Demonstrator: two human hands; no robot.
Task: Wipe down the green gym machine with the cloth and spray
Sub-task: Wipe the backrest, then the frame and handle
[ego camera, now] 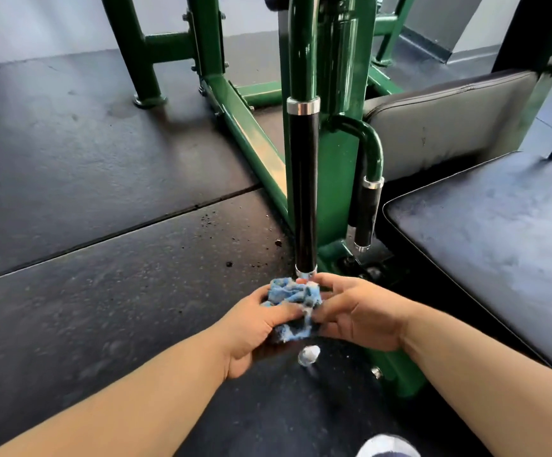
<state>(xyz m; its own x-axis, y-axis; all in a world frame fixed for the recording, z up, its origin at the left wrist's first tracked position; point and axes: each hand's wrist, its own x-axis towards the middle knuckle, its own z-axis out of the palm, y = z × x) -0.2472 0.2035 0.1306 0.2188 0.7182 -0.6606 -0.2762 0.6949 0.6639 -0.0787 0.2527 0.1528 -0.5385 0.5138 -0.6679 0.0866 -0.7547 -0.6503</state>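
Note:
The green gym machine [337,173] stands in front of me, with a long black handle [304,192] hanging down from a green tube and ending in a chrome cap. Just below that cap, both hands hold a crumpled blue cloth [292,296]. My left hand [255,328] grips its left and lower part. From the right, my right hand [357,311] pinches the cloth with its fingers. A small clear, whitish object [308,355] shows under the cloth; I cannot tell whether it is the spray bottle's tip.
A second, shorter black handle [367,212] hangs to the right of the long one. The machine's black padded seat [486,232] and backrest [449,123] fill the right side. Dark rubber floor mats [103,225] with crumbs lie left. A white shoe tip [388,446] shows at the bottom.

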